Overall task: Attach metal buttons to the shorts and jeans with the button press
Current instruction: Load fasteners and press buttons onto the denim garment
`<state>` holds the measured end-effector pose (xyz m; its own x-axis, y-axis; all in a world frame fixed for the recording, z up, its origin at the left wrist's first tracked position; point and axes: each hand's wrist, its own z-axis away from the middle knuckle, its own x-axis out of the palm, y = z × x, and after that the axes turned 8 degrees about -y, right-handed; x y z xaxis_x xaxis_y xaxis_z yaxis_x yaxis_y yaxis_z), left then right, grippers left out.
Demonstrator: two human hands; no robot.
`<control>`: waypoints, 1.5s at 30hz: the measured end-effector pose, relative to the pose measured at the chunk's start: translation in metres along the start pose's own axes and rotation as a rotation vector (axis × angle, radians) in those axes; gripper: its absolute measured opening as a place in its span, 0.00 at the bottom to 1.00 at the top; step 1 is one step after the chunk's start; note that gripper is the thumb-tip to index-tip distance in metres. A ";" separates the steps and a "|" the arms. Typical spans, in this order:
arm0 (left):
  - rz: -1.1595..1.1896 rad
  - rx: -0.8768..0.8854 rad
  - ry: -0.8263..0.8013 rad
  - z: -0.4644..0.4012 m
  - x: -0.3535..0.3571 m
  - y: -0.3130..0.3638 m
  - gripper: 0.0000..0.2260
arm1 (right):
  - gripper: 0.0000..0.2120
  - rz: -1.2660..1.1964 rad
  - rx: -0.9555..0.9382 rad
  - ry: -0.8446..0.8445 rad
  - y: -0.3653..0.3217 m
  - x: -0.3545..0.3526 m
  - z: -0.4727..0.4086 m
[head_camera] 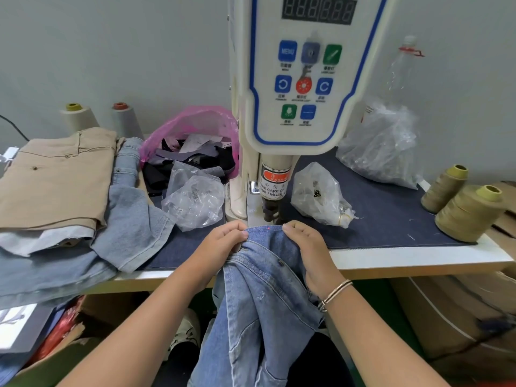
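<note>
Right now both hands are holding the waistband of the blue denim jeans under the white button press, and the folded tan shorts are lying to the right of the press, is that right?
Not quite. The head view shows the folded tan shorts to the left of the white button press, not the right. The rest holds: the left hand and right hand both grip the waistband of the blue denim jeans under it.

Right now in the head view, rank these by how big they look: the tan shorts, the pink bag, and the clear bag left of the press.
1. Tan shorts, clearly largest.
2. Pink bag.
3. Clear bag left of the button press, smallest, though it lies nearer the camera, so the gap from the pink bag is unsure.
</note>
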<state>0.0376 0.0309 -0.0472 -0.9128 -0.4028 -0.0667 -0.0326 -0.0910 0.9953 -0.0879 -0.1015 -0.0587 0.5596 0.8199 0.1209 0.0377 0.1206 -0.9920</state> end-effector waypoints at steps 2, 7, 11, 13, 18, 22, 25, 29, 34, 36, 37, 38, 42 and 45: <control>0.006 -0.006 0.010 0.000 0.001 0.001 0.12 | 0.18 0.006 0.002 0.014 0.000 0.001 0.000; 0.003 -0.001 0.024 0.001 0.001 0.001 0.12 | 0.17 0.018 0.005 0.015 0.001 0.000 0.000; 0.009 -0.005 0.029 0.001 0.000 0.000 0.11 | 0.17 0.011 0.012 0.017 0.001 0.001 0.000; 0.017 -0.005 0.028 0.001 0.000 0.000 0.11 | 0.17 0.016 0.016 0.020 0.002 0.000 -0.001; 0.003 0.001 0.011 0.002 -0.001 0.002 0.11 | 0.16 0.003 0.013 0.008 0.004 -0.001 -0.002; -0.009 0.013 0.008 0.001 -0.002 0.002 0.11 | 0.15 0.001 0.024 0.002 0.005 -0.002 -0.003; 0.012 0.023 -0.005 0.001 -0.002 0.000 0.10 | 0.19 0.009 0.006 0.002 0.005 -0.001 -0.002; 0.029 0.069 -0.036 0.003 -0.002 -0.001 0.06 | 0.19 0.031 -0.016 -0.010 0.003 -0.001 0.003; 0.106 0.091 -0.164 0.009 -0.009 -0.001 0.08 | 0.12 0.138 -0.136 -0.117 -0.003 0.005 0.028; 0.132 0.061 -0.167 0.013 -0.014 0.002 0.09 | 0.11 0.221 -0.232 -0.198 -0.007 0.011 0.042; 0.116 0.017 -0.164 0.015 -0.017 0.004 0.10 | 0.11 0.261 -0.276 -0.238 -0.010 0.014 0.047; 0.051 -0.046 -0.176 0.018 -0.020 0.007 0.11 | 0.09 0.284 -0.312 -0.277 -0.014 0.019 0.051; -0.251 -0.246 -0.400 0.030 -0.027 0.028 0.13 | 0.09 0.284 -0.452 -0.374 -0.039 0.037 0.059; -0.224 -0.257 -0.494 0.037 -0.027 0.052 0.17 | 0.09 0.323 -0.549 -0.403 -0.061 0.049 0.059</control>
<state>0.0453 0.0707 0.0094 -0.9783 0.1168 -0.1713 -0.2028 -0.3672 0.9077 -0.1118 -0.0358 0.0103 0.2707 0.9210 -0.2801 0.3890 -0.3708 -0.8433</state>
